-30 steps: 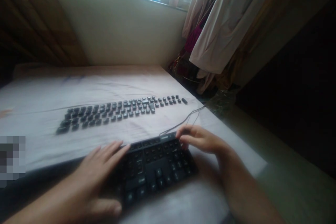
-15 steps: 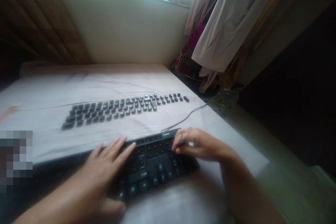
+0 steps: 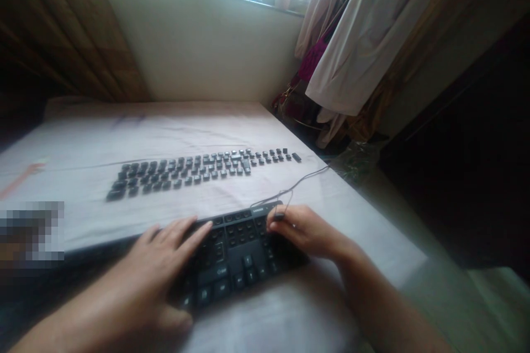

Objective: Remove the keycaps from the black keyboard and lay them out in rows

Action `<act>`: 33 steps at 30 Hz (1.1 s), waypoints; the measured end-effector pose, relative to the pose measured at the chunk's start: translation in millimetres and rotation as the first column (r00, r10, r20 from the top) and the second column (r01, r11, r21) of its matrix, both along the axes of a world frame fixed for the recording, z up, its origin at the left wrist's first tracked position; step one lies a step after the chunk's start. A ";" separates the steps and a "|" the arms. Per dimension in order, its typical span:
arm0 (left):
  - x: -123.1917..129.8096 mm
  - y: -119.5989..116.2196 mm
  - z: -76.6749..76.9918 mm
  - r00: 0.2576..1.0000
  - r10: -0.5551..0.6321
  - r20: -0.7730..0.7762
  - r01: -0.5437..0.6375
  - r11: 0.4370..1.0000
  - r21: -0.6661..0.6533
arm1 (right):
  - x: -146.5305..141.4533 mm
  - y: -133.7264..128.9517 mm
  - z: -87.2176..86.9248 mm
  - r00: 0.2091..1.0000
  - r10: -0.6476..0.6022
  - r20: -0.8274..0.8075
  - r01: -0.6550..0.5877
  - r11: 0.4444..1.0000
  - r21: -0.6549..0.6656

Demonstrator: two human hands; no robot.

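Observation:
A black keyboard (image 3: 234,256) lies on the white cloth, with many keycaps off its right part and several still on along its near edge. My left hand (image 3: 161,265) rests on it with fingers spread, holding it down and hiding its middle. At the keyboard's far right corner, my right hand (image 3: 293,226) pinches a wire keycap puller (image 3: 285,197). Its thin wire loops rise above the fingers. A small dark piece (image 3: 280,215) sits between thumb and forefinger; I cannot tell whether it is the puller's handle or a keycap.
Removed keycaps (image 3: 178,174) lie in rows beyond the keyboard. A black cable (image 3: 290,183) runs to the right edge of the cloth-covered surface (image 3: 199,121). Pale clothes (image 3: 356,44) hang at the right. An orange mark (image 3: 25,176) and a blurred-out patch (image 3: 31,231) are at the left.
My right hand has shifted slightly left and up, and its wire loops now stand clear above the fingers. My left hand stays spread on the keyboard. The whole view has moved a little.

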State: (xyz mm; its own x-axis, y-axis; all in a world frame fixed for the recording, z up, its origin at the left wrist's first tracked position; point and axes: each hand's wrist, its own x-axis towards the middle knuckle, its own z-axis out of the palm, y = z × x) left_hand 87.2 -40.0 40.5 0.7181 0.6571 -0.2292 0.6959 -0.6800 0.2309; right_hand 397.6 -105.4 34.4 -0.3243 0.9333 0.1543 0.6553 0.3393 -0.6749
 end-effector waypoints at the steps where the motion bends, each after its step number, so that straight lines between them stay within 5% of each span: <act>1: -0.1 -0.2 0.2 1.000 -0.002 0.008 0.002 1.000 0.002 | 0.2 0.0 -0.5 1.000 -0.003 -0.012 0.003 1.000 0.010; 15: 1.3 -2.1 1.5 0.999 0.005 -0.040 -0.006 1.000 -0.022 | 2.2 -6.6 0.2 0.968 -0.047 -0.247 0.063 0.996 0.058; 22: -5.9 0.3 -6.3 0.999 -0.011 -0.035 0.010 1.000 -0.023 | -3.2 1.2 -3.2 0.833 -0.209 -0.512 0.237 0.971 -0.012; 27: -6.9 5.6 -17.7 0.986 -0.071 0.154 0.070 0.997 0.014 | -24.4 10.2 5.2 0.737 -0.262 -0.623 0.278 0.958 -0.074; 30: 5.6 1.7 -4.9 0.943 0.005 0.333 -0.009 1.000 0.008 | -43.9 13.3 14.2 0.766 -0.246 -0.594 0.269 0.962 -0.051; 33: 19.6 -5.2 13.7 0.872 0.164 0.462 -0.099 0.982 -0.162 | -65.1 16.8 22.9 0.818 -0.191 -0.542 0.248 0.968 0.033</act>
